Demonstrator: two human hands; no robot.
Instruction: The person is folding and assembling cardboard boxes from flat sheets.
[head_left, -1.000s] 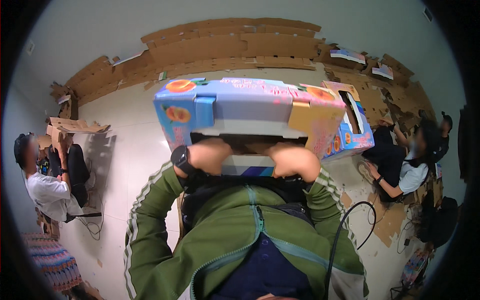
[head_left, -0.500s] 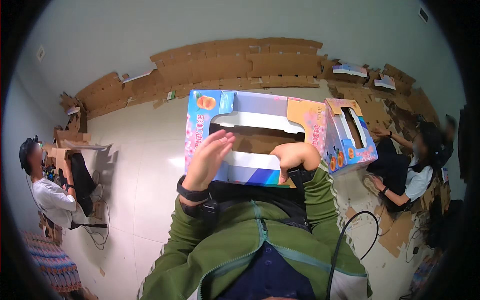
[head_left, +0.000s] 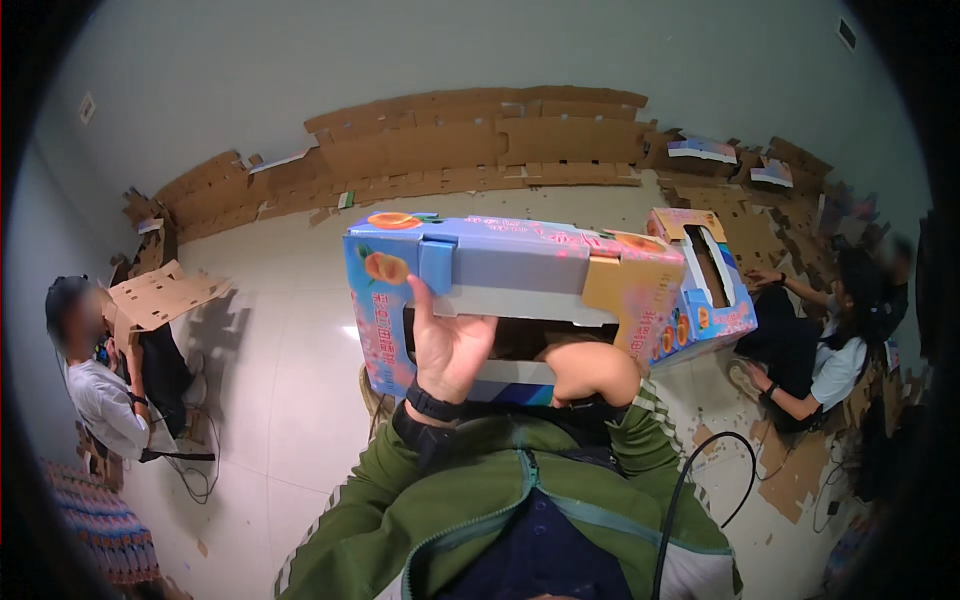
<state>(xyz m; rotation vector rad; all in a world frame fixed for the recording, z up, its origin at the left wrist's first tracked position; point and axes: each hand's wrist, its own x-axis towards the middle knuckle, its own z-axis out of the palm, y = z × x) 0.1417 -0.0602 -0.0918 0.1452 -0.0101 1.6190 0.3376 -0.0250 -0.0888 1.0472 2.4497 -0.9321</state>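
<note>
We see a box (head_left: pixel 545 290) of printed cardboard with a slight sheen, its raw flap matt brown. Our jacket sleeve (head_left: pixel 470 470) is soft green cloth. The floor (head_left: pixel 290 360) is smooth, glossy tile; the stacked cardboard sheets (head_left: pixel 450 150) look rough and matt.

Both hands (head_left: pixel 452 345) hold a printed carton (head_left: pixel 520 290).
</note>
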